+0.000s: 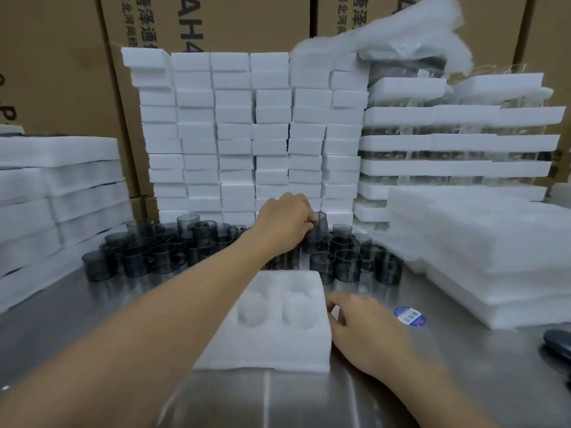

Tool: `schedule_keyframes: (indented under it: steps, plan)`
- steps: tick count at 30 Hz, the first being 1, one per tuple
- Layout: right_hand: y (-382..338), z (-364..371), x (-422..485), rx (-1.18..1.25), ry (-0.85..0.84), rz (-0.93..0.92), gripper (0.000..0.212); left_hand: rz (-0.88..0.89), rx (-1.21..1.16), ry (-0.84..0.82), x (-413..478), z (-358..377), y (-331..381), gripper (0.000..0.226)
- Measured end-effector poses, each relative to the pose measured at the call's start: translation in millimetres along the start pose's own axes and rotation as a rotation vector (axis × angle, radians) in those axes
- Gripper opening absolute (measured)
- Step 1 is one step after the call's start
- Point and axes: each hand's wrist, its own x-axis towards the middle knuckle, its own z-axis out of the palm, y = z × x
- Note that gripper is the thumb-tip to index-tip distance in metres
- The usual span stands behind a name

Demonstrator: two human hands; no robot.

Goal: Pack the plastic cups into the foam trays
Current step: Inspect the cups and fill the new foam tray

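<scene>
cup (319, 233) of dark plastic grasped by left hand (285, 220), right hand (367, 329) relaxed, touching side of foam tray (265, 344)

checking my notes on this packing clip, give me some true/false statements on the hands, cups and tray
1. The left hand grips a dark cup behind the foam tray. True.
2. The foam tray already holds two cups. False: its hollows are empty.
3. The right hand touches the tray's right edge. True.
4. The loose cups stand between the tray and the person. False: they stand beyond the tray, in front of the stacked foam blocks.
5. The blue sticker lies left of the tray. False: it lies to the right, past the right hand.
</scene>
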Motion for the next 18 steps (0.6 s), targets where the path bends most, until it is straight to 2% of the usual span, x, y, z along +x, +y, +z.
schedule_keyframes:
  steps: [2,3,5,7,9,11,13,15,18]
  plan:
    - [-0.7,0.5,-0.5,-0.013,0.004,0.001,0.017,-0.075,-0.184,0.068,-21.4,-19.2,-1.8,0.020]
    - [-1.8,-0.2,-0.6,-0.006,0.017,0.001,0.016,-0.144,-0.373,0.102,-36.5,-27.2,-2.5,0.017]
    - [-4.4,-2.5,-0.3,0.029,0.090,-0.006,0.013,-0.327,-0.940,0.127,-71.3,-40.0,-0.3,0.016]
    - [-10.8,-6.5,-0.9,0.067,0.219,-0.019,0.009,-0.455,-1.485,0.074,-107.7,-49.1,6.1,0.020]
    - [-20.2,-12.0,-3.7,0.168,0.349,-0.058,0.005,-0.497,-1.836,0.030,-135.4,-48.4,12.8,0.017]
    - [-34.7,-17.1,-8.6,0.283,0.420,-0.157,0.017,-0.514,-1.997,0.005,-151.1,-46.2,16.2,0.014]
    - [-45.9,-20.4,-14.6,0.303,0.437,-0.267,0.037,-0.531,-2.055,-0.002,-152.7,-43.8,16.9,0.024]
    - [-58.7,-18.2,-18.7,0.284,0.444,-0.331,0.045,-0.530,-2.075,0.012,-153.6,-44.4,13.6,0.039]
    - [-69.2,-10.2,-20.8,0.286,0.439,-0.334,0.052,-0.517,-2.090,0.031,-156.1,-44.3,10.8,0.067]
